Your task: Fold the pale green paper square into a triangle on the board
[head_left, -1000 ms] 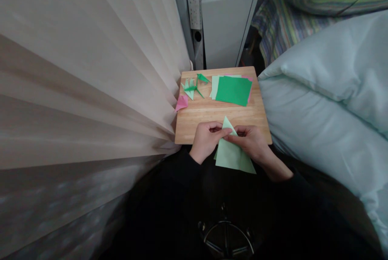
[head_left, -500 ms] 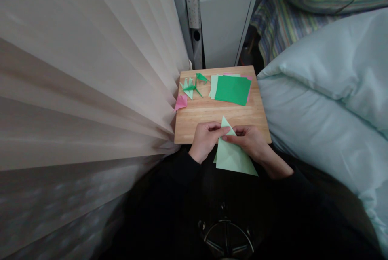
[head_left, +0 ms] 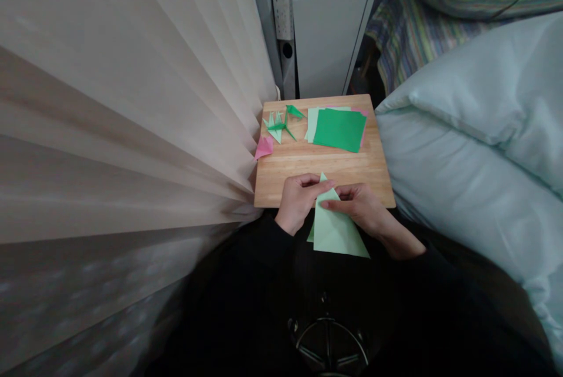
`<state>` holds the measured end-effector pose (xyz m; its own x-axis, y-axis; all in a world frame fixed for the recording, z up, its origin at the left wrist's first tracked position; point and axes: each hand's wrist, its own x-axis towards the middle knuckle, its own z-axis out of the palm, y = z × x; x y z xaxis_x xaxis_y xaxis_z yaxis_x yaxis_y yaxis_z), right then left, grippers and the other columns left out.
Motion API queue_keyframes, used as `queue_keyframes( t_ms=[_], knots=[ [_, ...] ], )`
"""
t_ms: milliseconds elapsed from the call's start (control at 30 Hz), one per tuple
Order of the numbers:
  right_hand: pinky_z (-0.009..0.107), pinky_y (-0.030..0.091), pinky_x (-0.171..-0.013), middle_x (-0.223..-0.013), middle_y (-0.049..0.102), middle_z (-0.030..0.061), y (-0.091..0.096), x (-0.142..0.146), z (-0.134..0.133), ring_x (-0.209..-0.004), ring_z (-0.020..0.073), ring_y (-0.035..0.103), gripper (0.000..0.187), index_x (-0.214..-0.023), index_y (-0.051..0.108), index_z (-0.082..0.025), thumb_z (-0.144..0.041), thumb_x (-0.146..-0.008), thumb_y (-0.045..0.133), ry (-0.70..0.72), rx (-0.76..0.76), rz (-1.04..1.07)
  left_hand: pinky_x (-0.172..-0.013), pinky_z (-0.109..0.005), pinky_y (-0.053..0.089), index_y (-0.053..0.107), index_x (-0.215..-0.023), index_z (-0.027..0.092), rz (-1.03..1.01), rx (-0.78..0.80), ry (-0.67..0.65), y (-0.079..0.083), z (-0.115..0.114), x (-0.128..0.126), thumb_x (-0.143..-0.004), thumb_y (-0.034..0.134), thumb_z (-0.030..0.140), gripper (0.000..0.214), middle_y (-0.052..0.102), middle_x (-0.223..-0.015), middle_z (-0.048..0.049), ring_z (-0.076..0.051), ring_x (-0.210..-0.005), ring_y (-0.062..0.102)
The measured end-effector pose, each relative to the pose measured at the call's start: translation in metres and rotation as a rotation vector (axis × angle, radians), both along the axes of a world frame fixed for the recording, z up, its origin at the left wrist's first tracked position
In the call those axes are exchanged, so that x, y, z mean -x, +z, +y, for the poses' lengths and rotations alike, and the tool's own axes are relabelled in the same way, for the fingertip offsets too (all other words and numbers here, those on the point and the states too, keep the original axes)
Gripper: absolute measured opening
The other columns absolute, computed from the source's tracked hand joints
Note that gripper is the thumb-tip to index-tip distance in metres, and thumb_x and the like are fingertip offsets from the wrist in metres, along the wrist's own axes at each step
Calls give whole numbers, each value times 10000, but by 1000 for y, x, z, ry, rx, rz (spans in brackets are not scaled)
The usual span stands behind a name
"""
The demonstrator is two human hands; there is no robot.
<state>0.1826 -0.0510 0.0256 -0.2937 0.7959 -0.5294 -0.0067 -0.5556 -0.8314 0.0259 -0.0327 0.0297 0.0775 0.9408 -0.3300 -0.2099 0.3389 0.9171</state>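
Observation:
A folded sheet of light green origami paper point(head_left: 336, 227) is held at the near edge of the wooden table point(head_left: 285, 175), its wide end hanging below that edge. My left hand point(head_left: 299, 201) pinches its narrow upper tip between thumb and fingers. Just beside, my right hand point(head_left: 363, 207) grips the paper's right side, thumb flat on the front and fingers behind. Farther back lie several green folded paper cranes point(head_left: 277, 126) and a pink folded paper piece point(head_left: 264, 146). A stack of dark green paper sheets point(head_left: 339, 129) rests on light green and pink ones.
Pale curtains point(head_left: 176, 101) hang along the table's left side. A light blue quilt point(head_left: 461, 131) borders the right. Behind the table stands a white cabinet point(head_left: 328, 37) with a red tassel on top. A chair's wheeled base point(head_left: 328, 345) shows below.
The paper has shifted slightly down, and its lower end has swung a little left. My left fingers now cover more of the tip. Both hands keep hold.

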Motion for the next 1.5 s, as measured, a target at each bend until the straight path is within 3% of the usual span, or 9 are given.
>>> queue_keyframes(
  t_ms=[567,800,867,933,1033,1133,1267,1500],
  knots=[
    [271,451,-509,-640,734,-2,3,1,2,-529,128,592,251,-676,775,-213,-402,-612,927,0,-18,-10,-586,-258,355,709,-586,169,4,-15,38,-1,-1,0,-631,918,391,308,586,-582,30,-83,-580,459],
    [275,474,-500,-647,747,5,0,3,-1,-523,140,614,271,-694,769,-217,-419,-614,930,34,45,28,-627,-249,426,727,-659,164,15,-15,122,0,6,9,-667,895,390,282,637,-655,9,-95,-631,532],
    [284,478,-507,-667,756,20,-1,2,1,-531,148,619,298,-708,771,-202,-435,-611,931,-41,12,-2,-638,-247,453,751,-740,164,31,-27,115,3,8,12,-709,870,446,308,681,-724,-15,-107,-667,577],
    [290,471,-512,-680,756,29,-4,-1,6,-535,148,609,322,-724,771,-191,-447,-611,930,-227,-64,-49,-650,-255,477,764,-865,162,71,-50,9,6,7,13,-734,855,450,328,718,-786,-35,-130,-704,627],
    [297,481,-546,-690,745,19,-9,-6,13,-557,144,603,320,-741,760,-200,-437,-614,933,-556,-167,-49,-629,-246,455,739,-1049,172,168,-127,-177,7,3,9,-717,869,288,375,715,-759,-9,-130,-667,627],
    [338,551,-669,-788,775,22,-11,-7,16,-667,178,671,299,-795,760,-223,-395,-616,928,-706,-242,18,-579,-229,394,722,-1054,185,261,-247,-117,6,0,5,-773,816,225,299,677,-717,18,-107,-611,565],
    [424,589,-887,-973,810,41,-10,2,11,-924,256,746,311,-883,760,-250,-381,-645,911,-677,-326,86,-604,-240,432,730,-970,203,337,-397,54,8,-1,8,-802,816,269,199,718,-828,-8,-110,-644,574],
    [446,608,-892,-978,828,63,-14,13,-2,-938,283,769,340,-882,792,-228,-421,-649,947,-498,-200,131,-695,-258,508,743,-907,201,279,-425,111,13,-3,7,-784,836,283,174,751,-879,-31,-146,-771,678]
  ],
)
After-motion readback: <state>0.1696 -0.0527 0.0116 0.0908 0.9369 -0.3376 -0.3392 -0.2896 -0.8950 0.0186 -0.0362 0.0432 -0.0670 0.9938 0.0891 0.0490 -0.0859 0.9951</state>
